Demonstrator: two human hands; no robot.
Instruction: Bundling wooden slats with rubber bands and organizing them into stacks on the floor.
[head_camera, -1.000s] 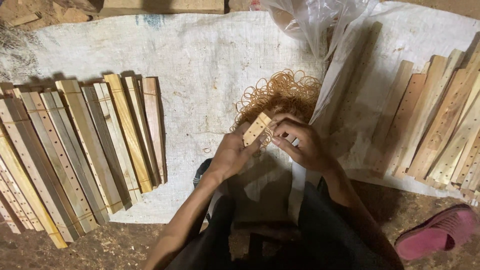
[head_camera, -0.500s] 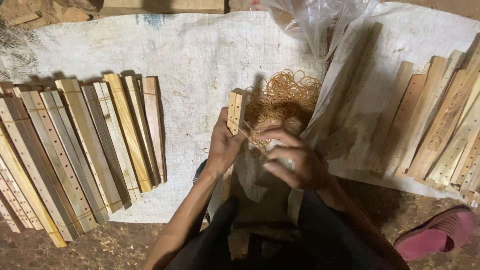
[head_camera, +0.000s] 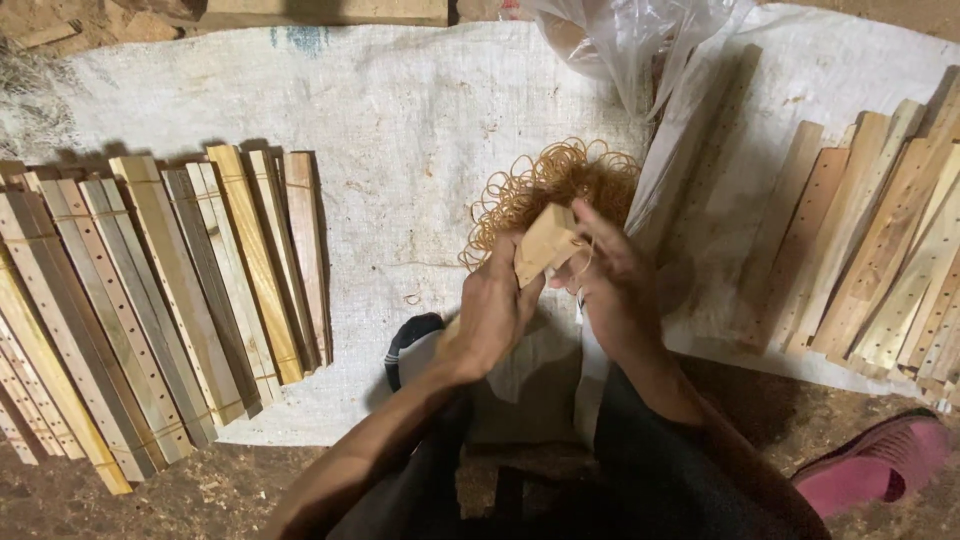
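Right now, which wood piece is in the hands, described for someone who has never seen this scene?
Start at the white woven sack spread on the dirt floor, then find the tangle of tan rubber bands at its middle. Just below it, the left hand and right hand grip a pale wooden slat bundle, the only wood lifted end-up rather than lying flat.

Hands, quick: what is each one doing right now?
Left hand: closed around the pale drilled wooden sticks, held end-up.
Right hand: fingers on the sticks' end, pinching a thin tan rubber band there.
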